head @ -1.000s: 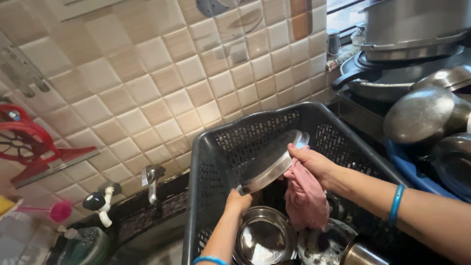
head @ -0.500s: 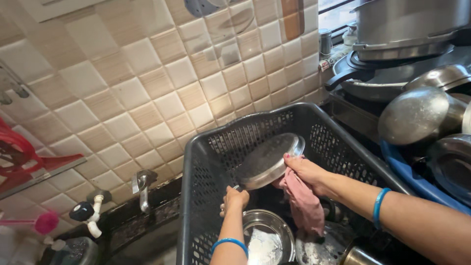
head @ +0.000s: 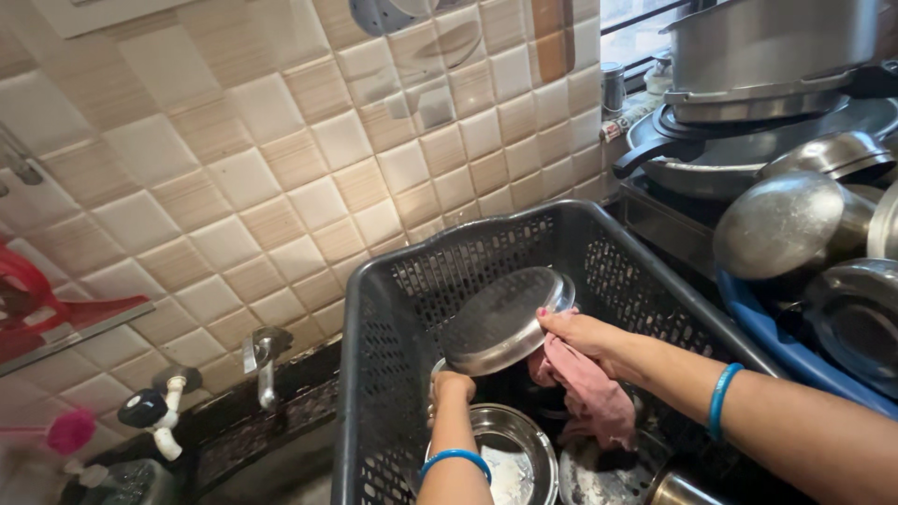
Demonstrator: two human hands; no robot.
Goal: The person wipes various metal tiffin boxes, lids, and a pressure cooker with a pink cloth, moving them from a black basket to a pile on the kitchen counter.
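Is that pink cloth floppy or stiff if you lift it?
Probably floppy: the pink cloth droops in soft folds below the right hand. Likely light, since it hangs bunched from the fingers. It may be damp and clingy against the steel plate.

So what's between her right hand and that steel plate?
In the head view, a pink cloth lies bunched under the right hand, against the steel plate.

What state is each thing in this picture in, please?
steel plate: tilted, held by both hands
left hand: gripping the plate's lower edge
right hand: pressing a pink cloth to the plate
black basket: holding steel dishes
tap: no water running
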